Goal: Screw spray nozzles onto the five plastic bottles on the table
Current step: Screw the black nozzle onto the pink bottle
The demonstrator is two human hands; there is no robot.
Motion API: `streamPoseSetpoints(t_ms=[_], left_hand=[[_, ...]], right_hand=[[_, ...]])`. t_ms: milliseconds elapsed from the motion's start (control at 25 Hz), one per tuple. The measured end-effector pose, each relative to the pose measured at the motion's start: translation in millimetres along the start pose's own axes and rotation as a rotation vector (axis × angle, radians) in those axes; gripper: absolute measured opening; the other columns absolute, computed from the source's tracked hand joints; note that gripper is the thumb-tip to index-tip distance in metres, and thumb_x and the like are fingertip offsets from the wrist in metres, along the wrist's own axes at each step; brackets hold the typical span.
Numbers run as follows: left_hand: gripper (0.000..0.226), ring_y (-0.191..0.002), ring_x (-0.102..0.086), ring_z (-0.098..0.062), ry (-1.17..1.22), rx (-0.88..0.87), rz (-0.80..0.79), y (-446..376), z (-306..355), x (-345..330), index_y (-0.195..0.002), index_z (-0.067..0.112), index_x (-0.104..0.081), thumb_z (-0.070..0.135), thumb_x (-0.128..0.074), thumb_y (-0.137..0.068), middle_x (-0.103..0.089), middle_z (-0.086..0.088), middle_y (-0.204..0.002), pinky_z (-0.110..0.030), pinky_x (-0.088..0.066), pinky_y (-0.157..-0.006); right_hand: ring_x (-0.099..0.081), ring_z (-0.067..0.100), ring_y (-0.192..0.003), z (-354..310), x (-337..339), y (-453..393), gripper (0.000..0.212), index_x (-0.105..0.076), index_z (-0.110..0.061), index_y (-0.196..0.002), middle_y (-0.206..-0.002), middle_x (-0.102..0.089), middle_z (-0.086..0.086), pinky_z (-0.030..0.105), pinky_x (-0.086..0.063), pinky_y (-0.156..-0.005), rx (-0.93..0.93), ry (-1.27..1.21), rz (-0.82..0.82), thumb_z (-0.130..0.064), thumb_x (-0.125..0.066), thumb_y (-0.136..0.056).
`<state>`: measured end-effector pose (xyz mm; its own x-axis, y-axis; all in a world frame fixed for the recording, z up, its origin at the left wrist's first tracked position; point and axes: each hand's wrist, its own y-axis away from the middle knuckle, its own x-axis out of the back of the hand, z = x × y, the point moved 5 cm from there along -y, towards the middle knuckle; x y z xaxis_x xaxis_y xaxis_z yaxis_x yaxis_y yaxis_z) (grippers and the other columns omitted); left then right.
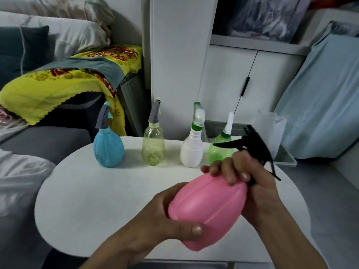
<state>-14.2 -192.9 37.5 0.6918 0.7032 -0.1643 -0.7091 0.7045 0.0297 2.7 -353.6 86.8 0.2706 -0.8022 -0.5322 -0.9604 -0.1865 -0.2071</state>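
While the left hand (165, 216) is gripping the pink bottle (207, 210) tilted above the counter (97, 200), lower centre, the right hand (250, 175) is clasping its black nozzle (250, 142); misaligned threads are risking cross-threading or slippage.

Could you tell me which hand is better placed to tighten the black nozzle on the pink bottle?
The right hand: it already grips the black nozzle, while the left hand holds the pink bottle.
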Motion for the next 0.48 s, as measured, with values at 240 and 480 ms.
streamPoseSetpoints(t_ms=[240,480], left_hand=[[0.080,-0.097,-0.070,-0.012,-0.272,-0.023,0.209,-1.9,-9.6,-1.8,-0.117,0.046,-0.061,0.034,-0.097,-0.046,-0.070,0.012,-0.111,-0.027,-0.059,-0.071],[0.088,-0.098,-0.068,-0.009,-0.416,-0.061,0.258,-9.3,-12.4,-1.8,-0.122,0.050,-0.052,0.042,-0.097,-0.046,-0.066,0.017,-0.114,-0.033,-0.062,-0.074]], right_hand=[[-0.067,0.021,-0.071,2.7,3.9,2.3,0.037,-0.047,-0.016,-0.045,-0.049,-0.053,0.005,0.024,-0.057,-0.069,-0.137,0.188,0.245,-0.020,-0.079,-0.061],[-0.065,0.019,-0.069,5.5,13.5,-0.2,0.035,-0.049,-0.017,-0.043,-0.050,-0.054,0.006,0.025,-0.055,-0.068,-0.108,0.286,0.356,-0.025,-0.079,-0.060]])
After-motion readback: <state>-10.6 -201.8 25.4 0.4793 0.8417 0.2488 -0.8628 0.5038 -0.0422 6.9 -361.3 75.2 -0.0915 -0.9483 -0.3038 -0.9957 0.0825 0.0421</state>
